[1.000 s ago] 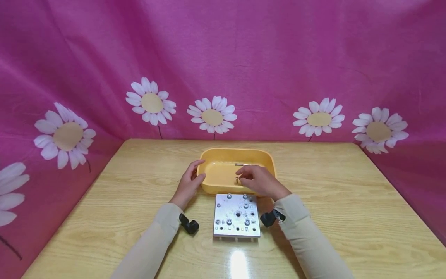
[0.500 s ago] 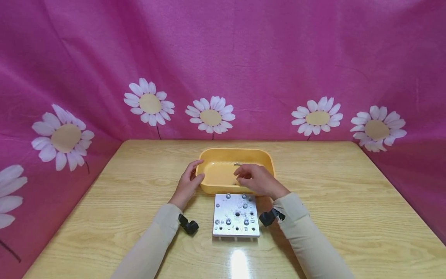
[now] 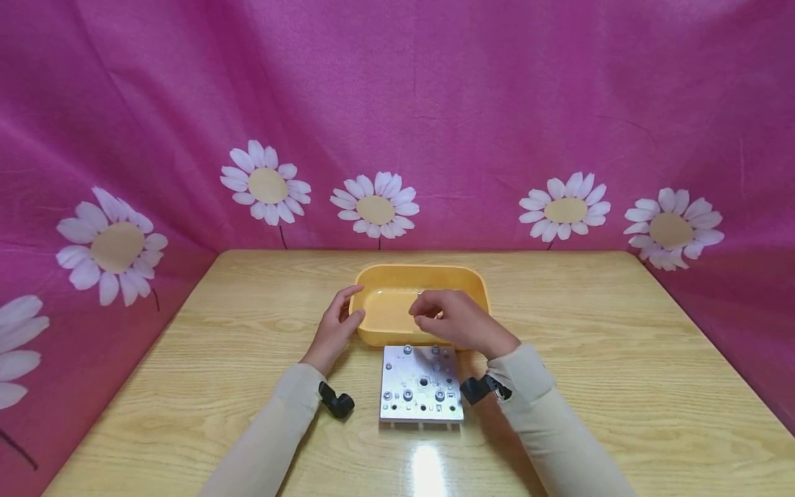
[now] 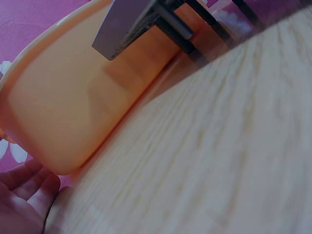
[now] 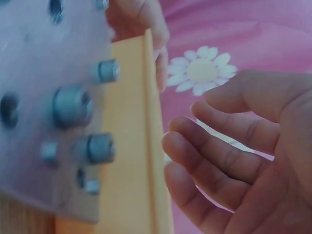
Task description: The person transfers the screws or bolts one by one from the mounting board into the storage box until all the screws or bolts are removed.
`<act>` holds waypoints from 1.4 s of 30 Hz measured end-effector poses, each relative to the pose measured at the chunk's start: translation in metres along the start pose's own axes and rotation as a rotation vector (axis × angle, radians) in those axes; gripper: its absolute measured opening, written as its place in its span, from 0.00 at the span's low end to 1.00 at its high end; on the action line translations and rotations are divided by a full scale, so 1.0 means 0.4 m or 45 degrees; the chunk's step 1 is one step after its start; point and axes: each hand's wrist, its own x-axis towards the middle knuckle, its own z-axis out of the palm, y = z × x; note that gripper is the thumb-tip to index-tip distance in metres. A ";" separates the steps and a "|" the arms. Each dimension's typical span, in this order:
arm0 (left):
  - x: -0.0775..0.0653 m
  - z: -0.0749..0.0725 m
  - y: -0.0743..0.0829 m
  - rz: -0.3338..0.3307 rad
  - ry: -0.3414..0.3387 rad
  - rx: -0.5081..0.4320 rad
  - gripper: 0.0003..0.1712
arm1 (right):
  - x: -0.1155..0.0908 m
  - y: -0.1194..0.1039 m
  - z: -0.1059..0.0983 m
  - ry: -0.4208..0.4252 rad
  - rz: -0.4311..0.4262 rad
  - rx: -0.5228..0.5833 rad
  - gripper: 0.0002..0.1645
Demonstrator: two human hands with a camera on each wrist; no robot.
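A yellow plastic bin (image 3: 422, 338) stands on the table. My left hand (image 3: 332, 330) holds its left end, thumb at the rim; in the left wrist view the fingertips (image 4: 46, 187) meet its outer lower corner. Over the bin's right half hovers my right hand (image 3: 456, 321), thumb and fingers bent and apart at the tips. The right wrist view shows its fingers (image 5: 209, 165) loosely curled with nothing visible between them. A small shiny bit, perhaps a screw, glints behind the hand. Just in front of the bin is a metal plate (image 3: 410, 379) with socket-head screws (image 5: 73, 107) and holes.
Threaded bolts (image 4: 173, 34) stick out under the plate and raise it off the wooden table (image 3: 590, 359). A pink curtain (image 3: 459, 124) with printed daisies hangs behind the table. Black wrist cameras (image 3: 475, 390) sit near the plate's sides.
My right hand has shifted a little left over the bin and hides more of it. A small screw seen by its fingertips is no longer visible there. My left hand stays put.
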 end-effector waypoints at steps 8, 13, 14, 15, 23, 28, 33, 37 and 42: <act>0.003 -0.001 -0.002 0.006 -0.007 0.000 0.26 | -0.015 -0.071 0.006 -0.216 -0.101 -0.058 0.05; 0.004 -0.001 -0.004 0.028 -0.012 -0.027 0.26 | -0.025 -0.111 0.028 -0.363 -0.149 -0.129 0.04; 0.004 -0.001 -0.005 0.037 -0.015 -0.036 0.26 | -0.027 -0.117 0.034 -0.396 -0.157 -0.141 0.03; 0.004 -0.001 -0.005 0.042 -0.017 -0.045 0.26 | -0.029 -0.123 0.039 -0.428 -0.161 -0.161 0.03; 0.009 -0.006 -0.006 0.031 -0.068 -0.098 0.28 | -0.038 -0.149 0.076 -0.567 -0.150 -0.282 0.04; -0.012 -0.009 0.033 0.016 -0.091 -0.089 0.28 | -0.039 -0.151 0.092 -0.583 -0.095 -0.291 0.06; -0.031 -0.008 0.067 0.027 -0.088 -0.079 0.28 | -0.038 -0.151 0.099 -0.589 -0.077 -0.325 0.07; -0.032 -0.007 0.067 0.019 -0.080 -0.071 0.28 | -0.037 -0.153 0.105 -0.587 -0.064 -0.331 0.07; -0.034 -0.007 0.068 0.011 -0.077 -0.056 0.29 | -0.037 -0.154 0.116 -0.584 -0.043 -0.330 0.08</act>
